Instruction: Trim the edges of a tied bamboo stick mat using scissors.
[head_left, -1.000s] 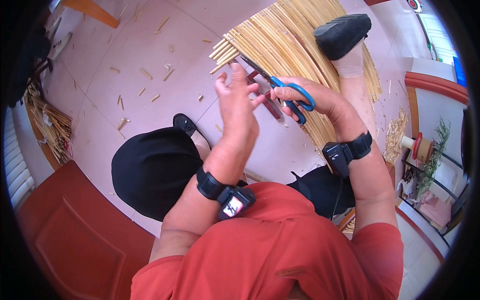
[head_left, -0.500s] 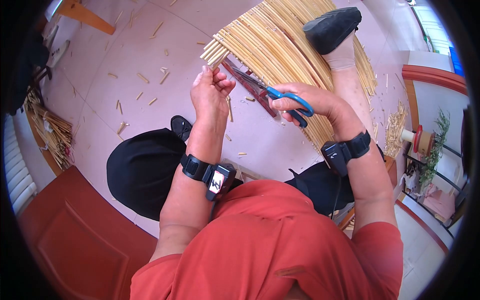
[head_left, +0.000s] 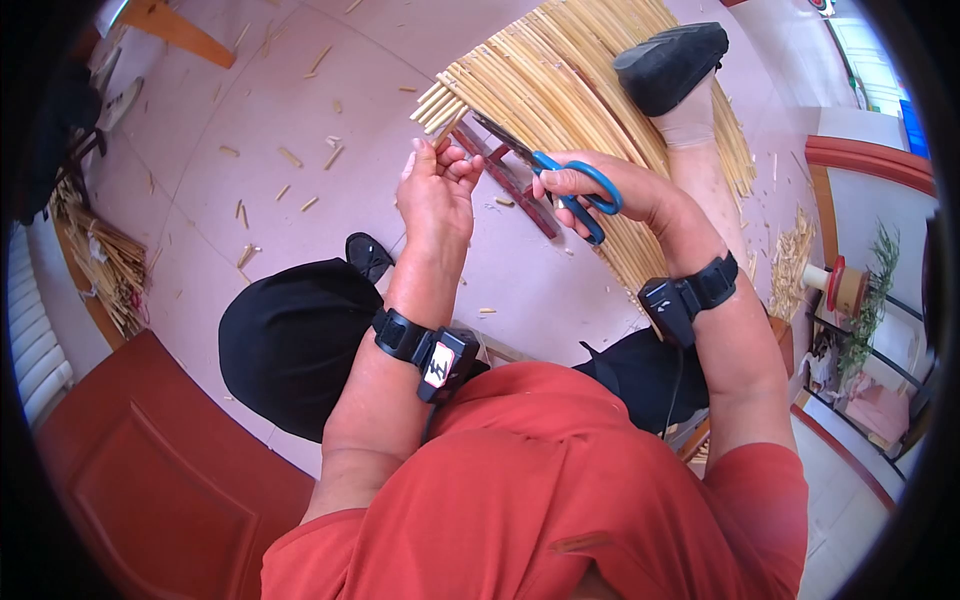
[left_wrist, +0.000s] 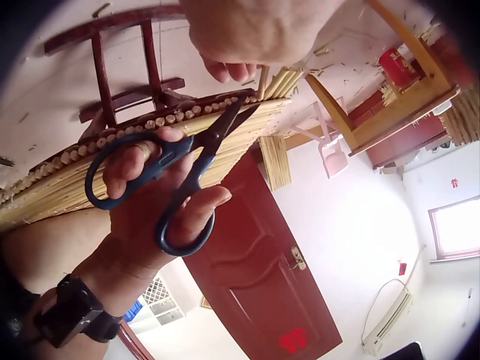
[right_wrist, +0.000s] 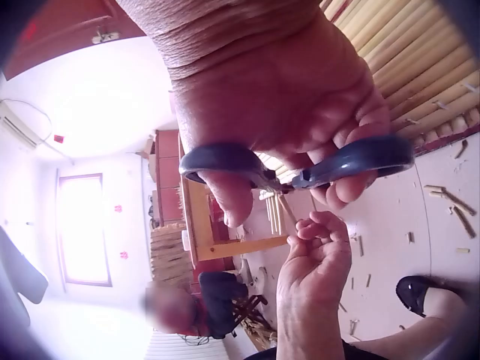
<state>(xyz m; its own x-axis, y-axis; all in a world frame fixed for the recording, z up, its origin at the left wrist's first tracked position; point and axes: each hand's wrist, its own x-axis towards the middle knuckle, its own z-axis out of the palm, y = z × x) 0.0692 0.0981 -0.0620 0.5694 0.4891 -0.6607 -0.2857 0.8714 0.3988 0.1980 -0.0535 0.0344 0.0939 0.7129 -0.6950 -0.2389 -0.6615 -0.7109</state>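
Since 1.0 s ago, L grip (head_left: 437, 195) has gone from spread fingers to curled and sits at the mat's near edge. L grip: pinches one stalk (head_left: 450, 127) at the edge of the reed mat (head_left: 560, 70). R grip (head_left: 610, 195): clenched through the blue handles of the scissors (head_left: 570, 185), blades parted, tips at the stalk ends just beside L fingers. Mat lies over a red stool (head_left: 515, 190), w/ a black shoe (head_left: 672, 62) pressing on top. Offcuts (head_left: 290, 157) dot the floor (head_left: 300, 90).
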